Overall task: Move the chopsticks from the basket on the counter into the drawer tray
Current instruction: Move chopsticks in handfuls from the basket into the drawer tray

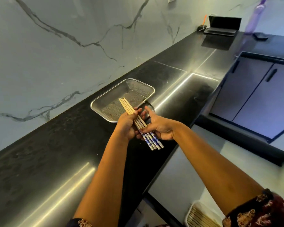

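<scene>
Several wooden chopsticks (127, 106) with blue-and-white patterned ends are bundled between both hands, just in front of the wire mesh basket (105, 99) on the black counter. My left hand (127, 126) grips the bundle from the left. My right hand (157, 126) holds it from the right, fingers under the sticks. The plain tips point up over the basket, which looks bare inside. At the bottom edge, a white drawer tray (189, 213) holds several chopsticks lying side by side.
The glossy black counter (56, 153) runs along a marble wall. A black stand (223, 25) and a purple bottle (256, 15) stand at the far end. Grey cabinet doors (256, 95) are at the right. My patterned sleeve (259, 212) covers part of the tray.
</scene>
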